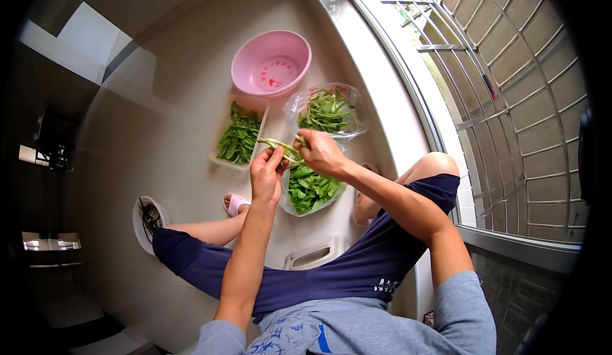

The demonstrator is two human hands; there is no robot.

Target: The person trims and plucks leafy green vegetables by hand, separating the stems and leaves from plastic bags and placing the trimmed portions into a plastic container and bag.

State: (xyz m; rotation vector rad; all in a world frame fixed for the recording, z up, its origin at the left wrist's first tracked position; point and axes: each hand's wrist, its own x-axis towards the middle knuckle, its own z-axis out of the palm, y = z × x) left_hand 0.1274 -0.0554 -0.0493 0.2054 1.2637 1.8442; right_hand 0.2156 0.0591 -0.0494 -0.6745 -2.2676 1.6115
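Observation:
Both hands are raised over the greens. My left hand [266,171] is closed on a pale green stem [275,143], fingertips pinching it. Close by on the right, my right hand [319,152] has its fingers curled around the other end of the greenery. Below them lies a clear bag of broad green leaves [309,189]. Another clear bag, holding cut green stems [326,111], is just beyond my right hand. To the left of it stands a cream basket [221,162] filled with long green leaves.
A pink basin [241,68] stands behind the basket. At the left, a white container [141,232] holds dark strands. A white stool edge [314,253] shows between the legs. A ledge and a barred window [510,109] run along the right.

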